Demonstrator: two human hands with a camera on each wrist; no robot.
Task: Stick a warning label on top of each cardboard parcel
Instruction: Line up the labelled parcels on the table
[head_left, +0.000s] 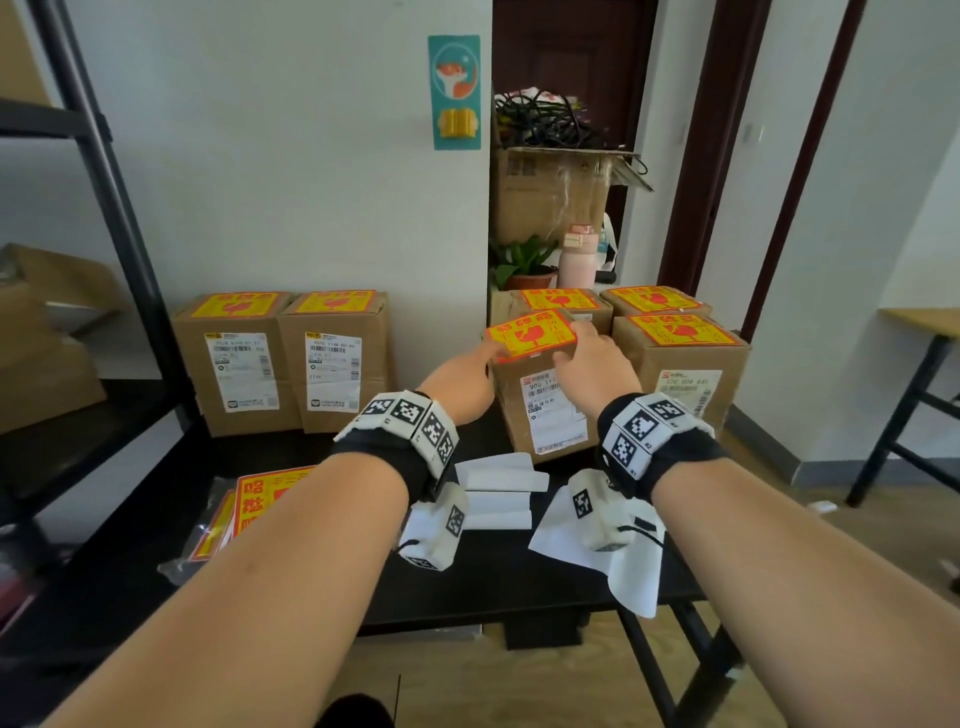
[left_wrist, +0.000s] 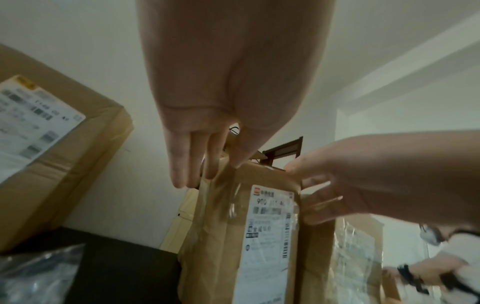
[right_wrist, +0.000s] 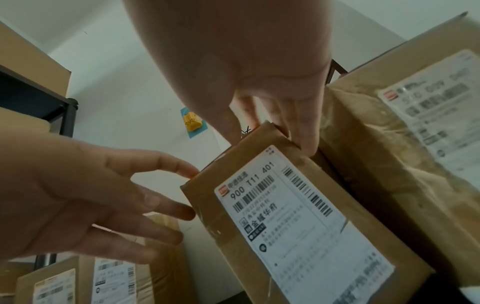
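Note:
A yellow-and-red warning label (head_left: 532, 335) lies on top of the front middle cardboard parcel (head_left: 550, 410) (left_wrist: 259, 226) (right_wrist: 298, 205). My left hand (head_left: 467, 376) (left_wrist: 207, 172) touches the label's left end with straight fingers at the parcel's top left edge. My right hand (head_left: 587, 358) (right_wrist: 272, 123) rests its straight fingers on the label's right end. Two labelled parcels (head_left: 236, 364) (head_left: 337, 358) stand at the left. Behind and to the right stand three more labelled parcels (head_left: 566, 301) (head_left: 654, 299) (head_left: 680, 358).
A stack of spare labels (head_left: 260, 499) and white backing papers (head_left: 498, 488) lie on the black table (head_left: 493, 582). A black metal shelf (head_left: 104, 171) stands left. An open box of cables (head_left: 550, 197), a plant (head_left: 524, 265) and a pink bottle (head_left: 576, 265) stand behind.

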